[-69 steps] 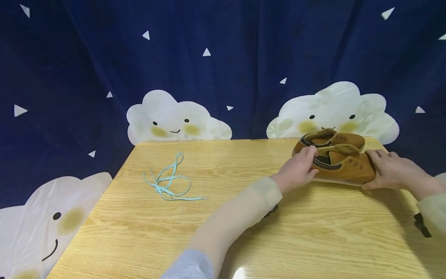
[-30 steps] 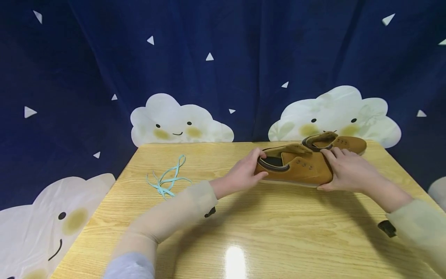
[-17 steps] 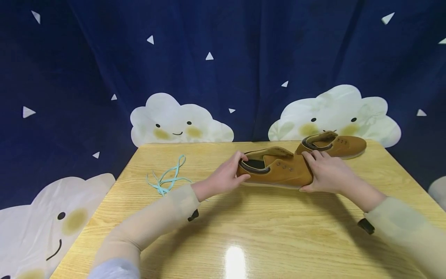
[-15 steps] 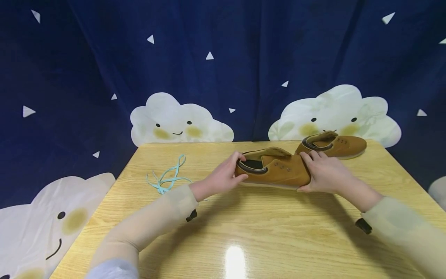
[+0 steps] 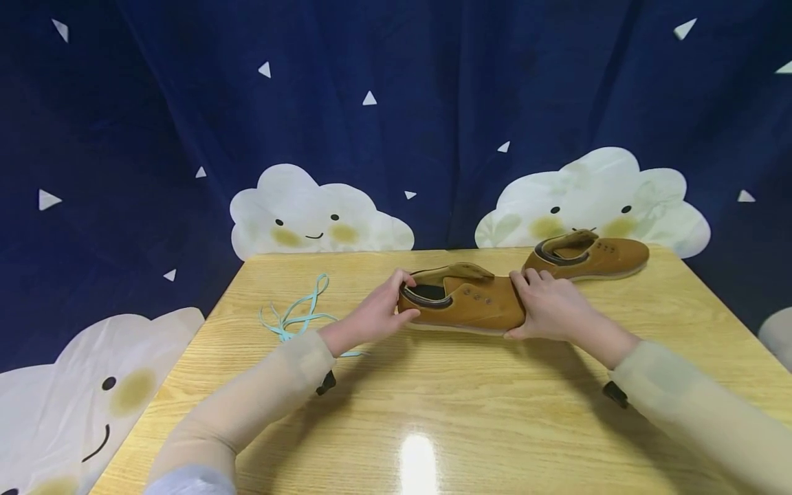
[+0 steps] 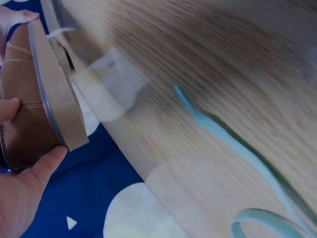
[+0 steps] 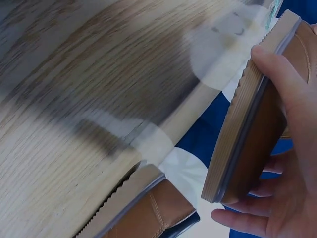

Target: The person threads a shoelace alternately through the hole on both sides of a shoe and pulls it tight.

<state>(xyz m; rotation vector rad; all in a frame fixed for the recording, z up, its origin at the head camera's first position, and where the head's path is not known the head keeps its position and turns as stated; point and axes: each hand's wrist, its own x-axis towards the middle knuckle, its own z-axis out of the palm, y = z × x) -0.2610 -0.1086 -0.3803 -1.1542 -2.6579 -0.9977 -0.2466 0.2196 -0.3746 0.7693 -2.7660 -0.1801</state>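
Observation:
A brown lace-less shoe (image 5: 482,306) hangs level between both hands, a little above the table, its toe to the right. My left hand (image 5: 379,309) grips its heel, fingers over the dark collar and thumb on the outer side. Around the toe end curls my right hand (image 5: 547,306); in the right wrist view its thumb (image 7: 277,67) presses by the pale ridged sole (image 7: 237,124). The left wrist view shows the left thumb (image 6: 49,161) at the sole's heel edge. A second brown shoe (image 5: 612,258) stands at the table's back right, behind the right hand.
On the left of the wooden table (image 5: 482,426) lies a loose light-blue shoelace (image 5: 303,309), partly behind the left forearm. A dark blue curtain (image 5: 433,124) with white clouds hangs behind the table's back edge.
Both hands have lifted the nearer shoe away from its mate and carried it left toward the table's middle. The second shoe and the shoelace have stayed in place.

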